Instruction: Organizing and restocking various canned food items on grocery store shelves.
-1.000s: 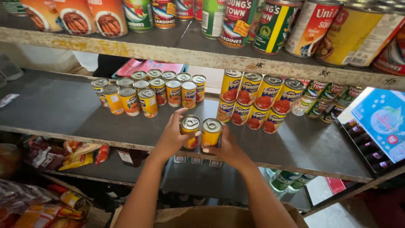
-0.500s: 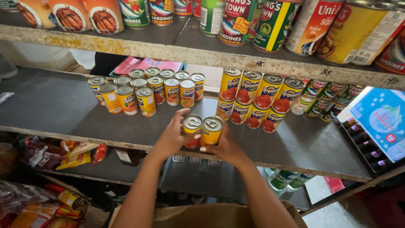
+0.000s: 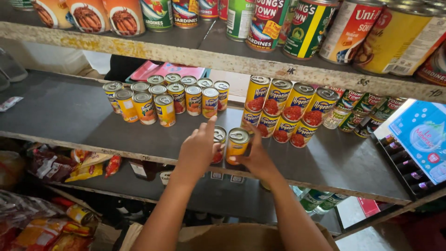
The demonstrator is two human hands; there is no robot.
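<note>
My left hand wraps around a small yellow and red tin can near the front of a dark shelf. Right beside it, my right hand grips a second can of the same kind. The two cans stand upright and touch each other. Behind them to the right, a stacked group of yellow cans with red pictures stands in two layers. A cluster of smaller yellow cans stands behind to the left.
The upper shelf carries large cans of several colours. Green-labelled cans stand at the right. A blue drinks cooler is at the far right. Snack packets lie on a lower shelf, and a cardboard box sits below my arms.
Both hands and the two cans have stayed in nearly the same place. My left index finger has lifted and the view has shifted slightly.
</note>
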